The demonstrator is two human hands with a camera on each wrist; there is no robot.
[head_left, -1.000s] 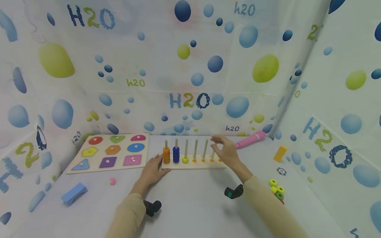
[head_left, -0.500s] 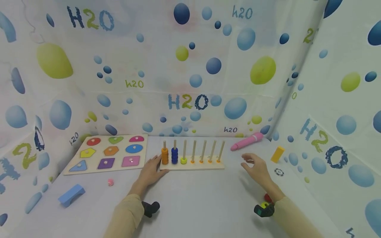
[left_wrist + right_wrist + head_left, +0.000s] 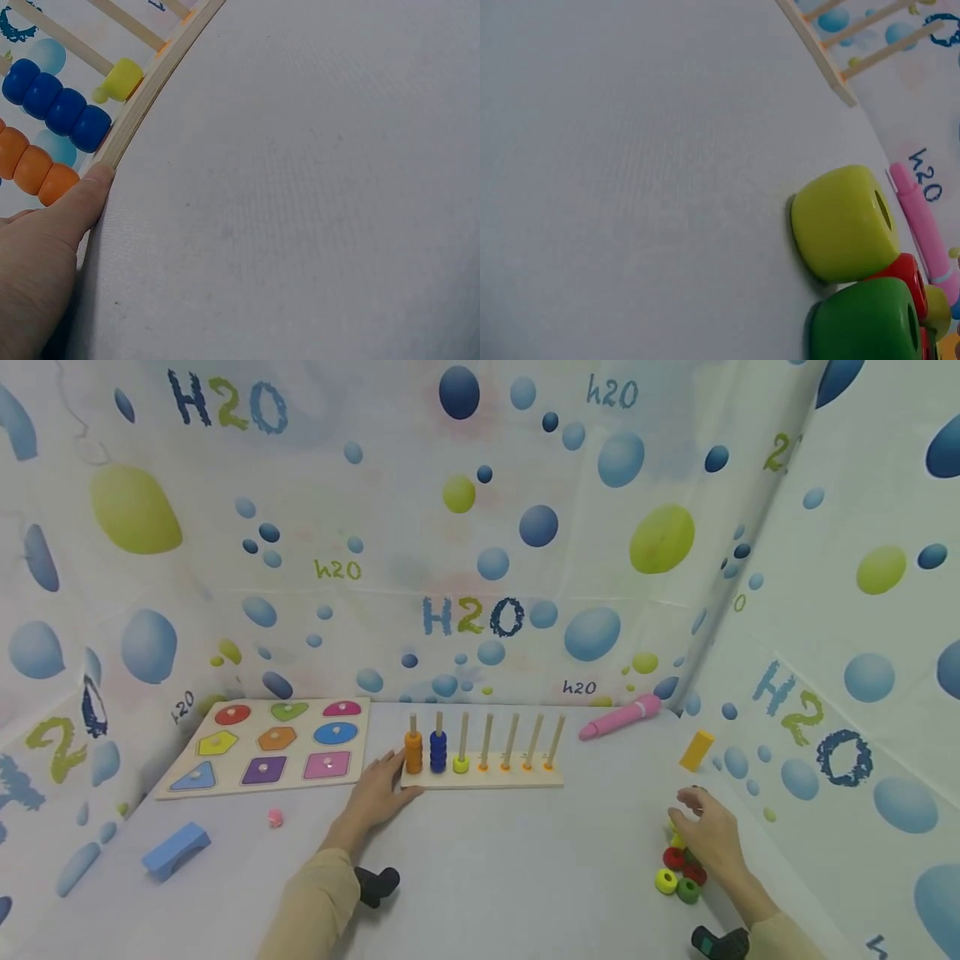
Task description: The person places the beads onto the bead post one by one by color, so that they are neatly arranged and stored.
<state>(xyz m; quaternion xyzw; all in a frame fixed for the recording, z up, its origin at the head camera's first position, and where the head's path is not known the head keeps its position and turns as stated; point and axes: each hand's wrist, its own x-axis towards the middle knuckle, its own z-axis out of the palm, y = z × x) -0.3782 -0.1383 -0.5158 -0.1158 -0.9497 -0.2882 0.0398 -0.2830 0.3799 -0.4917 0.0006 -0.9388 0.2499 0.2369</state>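
Note:
My left hand [image 3: 377,792] holds the left end of a wooden bead-counting stand [image 3: 487,780], its thumb [image 3: 96,178] on the front edge. Orange beads [image 3: 413,752] fill most of the first peg and blue beads [image 3: 438,752] the second. One yellow-green bead [image 3: 461,765] sits low on the third peg; the other pegs are bare. At the right, my right hand [image 3: 712,835] hovers over a loose cluster of beads, fingers bent and apart, holding nothing that I can see. A yellow bead [image 3: 844,223], a green bead [image 3: 866,321] and a red bead [image 3: 673,858] show there; the hand hides others.
A shape puzzle board [image 3: 296,777] lies behind on the left. Nearer are a blue block [image 3: 176,852] and a small pink piece [image 3: 276,818]. A pink marker-shaped object [image 3: 621,717] lies at the back right, with a yellow block [image 3: 697,751] beyond my right hand.
My right hand has moved from the right end of the stand, rightward and nearer, to above the loose beads. My left hand has stayed on the stand.

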